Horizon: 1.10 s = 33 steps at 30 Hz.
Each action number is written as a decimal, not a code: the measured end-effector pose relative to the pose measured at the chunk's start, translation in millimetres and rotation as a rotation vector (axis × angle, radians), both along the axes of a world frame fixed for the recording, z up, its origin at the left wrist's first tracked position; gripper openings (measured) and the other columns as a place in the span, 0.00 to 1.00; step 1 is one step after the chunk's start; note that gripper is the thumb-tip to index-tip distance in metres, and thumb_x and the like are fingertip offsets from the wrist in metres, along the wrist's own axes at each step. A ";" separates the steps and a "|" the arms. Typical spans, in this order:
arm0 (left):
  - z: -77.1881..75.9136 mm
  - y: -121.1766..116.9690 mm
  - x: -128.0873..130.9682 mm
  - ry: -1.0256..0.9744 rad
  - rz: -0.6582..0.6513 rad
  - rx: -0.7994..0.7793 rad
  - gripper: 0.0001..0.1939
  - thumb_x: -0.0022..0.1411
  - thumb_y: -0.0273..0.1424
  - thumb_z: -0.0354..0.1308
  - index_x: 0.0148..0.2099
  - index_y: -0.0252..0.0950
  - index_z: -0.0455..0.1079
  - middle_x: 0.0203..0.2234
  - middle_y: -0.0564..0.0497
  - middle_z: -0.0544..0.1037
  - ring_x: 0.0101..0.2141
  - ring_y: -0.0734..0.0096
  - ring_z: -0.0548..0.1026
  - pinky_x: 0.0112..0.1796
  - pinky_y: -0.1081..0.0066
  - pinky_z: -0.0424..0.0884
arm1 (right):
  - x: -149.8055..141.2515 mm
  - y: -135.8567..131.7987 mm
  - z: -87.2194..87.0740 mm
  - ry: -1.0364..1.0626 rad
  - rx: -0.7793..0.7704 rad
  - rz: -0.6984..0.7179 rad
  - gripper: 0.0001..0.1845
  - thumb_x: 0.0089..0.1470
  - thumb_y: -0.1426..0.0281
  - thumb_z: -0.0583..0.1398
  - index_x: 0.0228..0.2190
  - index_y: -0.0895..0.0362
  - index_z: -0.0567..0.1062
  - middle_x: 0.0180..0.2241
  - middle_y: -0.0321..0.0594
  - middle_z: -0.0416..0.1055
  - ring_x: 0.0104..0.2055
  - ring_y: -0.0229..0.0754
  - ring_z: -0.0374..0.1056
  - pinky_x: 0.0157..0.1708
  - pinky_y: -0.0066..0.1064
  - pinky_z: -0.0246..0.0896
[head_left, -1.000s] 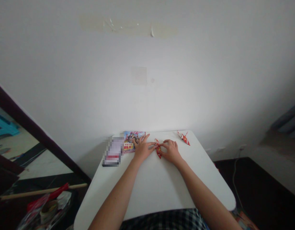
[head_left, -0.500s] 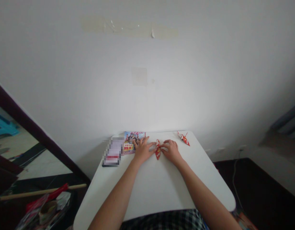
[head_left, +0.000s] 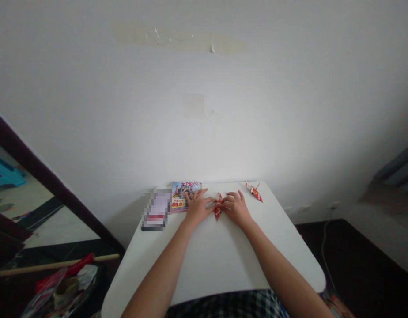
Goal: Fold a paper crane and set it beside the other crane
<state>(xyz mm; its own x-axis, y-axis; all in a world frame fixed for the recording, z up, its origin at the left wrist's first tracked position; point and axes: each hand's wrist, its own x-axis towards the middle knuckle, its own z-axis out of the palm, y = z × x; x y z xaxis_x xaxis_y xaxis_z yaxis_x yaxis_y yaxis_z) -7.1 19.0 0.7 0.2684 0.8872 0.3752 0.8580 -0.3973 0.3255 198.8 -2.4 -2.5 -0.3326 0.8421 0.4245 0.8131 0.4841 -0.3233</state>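
A small piece of red-and-white origami paper (head_left: 217,213), folded to a pointed shape, sits on the white table (head_left: 224,265) between both hands. My left hand (head_left: 198,207) holds its left side between thumb and index finger, the other fingers spread over the edge of a printed flyer (head_left: 178,204). From the other side, my right hand (head_left: 236,208) pinches the paper near its middle, its outer fingers lifted. Fingertips cover the paper's centre. To the right, near the far edge, lies a folded paper crane (head_left: 255,193) in the same colours.
A phone-like device (head_left: 159,210), blurred by pixels, lies at the table's left edge beside the flyer. The wall (head_left: 204,145) rises directly behind the table. Down on the left are a wooden stick (head_left: 61,266) and a tape roll (head_left: 66,291) among bags.
My right fingers have shifted slightly left over the origami paper, covering more of its middle, and one finger has lifted. The paper has turned a little. My left hand is nearly still.
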 end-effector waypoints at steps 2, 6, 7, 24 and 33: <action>0.1 0.7 -1.3 -0.014 -0.022 0.000 0.12 0.58 0.47 0.64 0.44 0.56 0.81 0.62 0.52 0.69 0.64 0.50 0.61 0.66 0.37 0.33 | 0.7 0.2 -0.2 -0.001 -0.006 0.001 0.09 0.59 0.67 0.63 0.39 0.41 0.82 0.44 0.35 0.79 0.60 0.50 0.62 0.67 0.61 0.32; 1.2 2.9 -4.3 -0.047 -0.048 -0.040 0.10 0.57 0.45 0.66 0.41 0.54 0.81 0.63 0.53 0.69 0.63 0.49 0.61 0.65 0.33 0.32 | 0.8 0.5 -1.9 0.016 -0.019 -0.011 0.09 0.58 0.67 0.63 0.39 0.42 0.82 0.45 0.35 0.80 0.61 0.50 0.62 0.67 0.63 0.26; 1.4 3.5 -4.9 -0.055 -0.052 -0.048 0.10 0.57 0.45 0.67 0.41 0.54 0.82 0.63 0.53 0.70 0.63 0.49 0.61 0.64 0.32 0.32 | 0.7 0.6 -2.5 0.023 -0.026 -0.016 0.10 0.58 0.67 0.63 0.39 0.42 0.82 0.45 0.35 0.80 0.61 0.49 0.62 0.67 0.63 0.25; 7.5 0.5 -6.6 0.001 -0.075 -0.098 0.10 0.56 0.45 0.67 0.41 0.57 0.81 0.62 0.56 0.71 0.64 0.49 0.60 0.64 0.33 0.31 | -7.9 2.4 -5.6 0.205 -0.200 -0.153 0.10 0.58 0.70 0.60 0.37 0.46 0.82 0.46 0.36 0.79 0.60 0.49 0.60 0.65 0.63 0.30; 7.3 0.2 2.6 -0.006 -0.040 -0.087 0.07 0.59 0.43 0.65 0.38 0.50 0.82 0.60 0.52 0.73 0.64 0.52 0.61 0.65 0.35 0.29 | -14.6 6.0 -7.9 0.199 -0.209 -0.224 0.09 0.60 0.69 0.59 0.36 0.49 0.81 0.46 0.39 0.77 0.61 0.51 0.58 0.64 0.62 0.33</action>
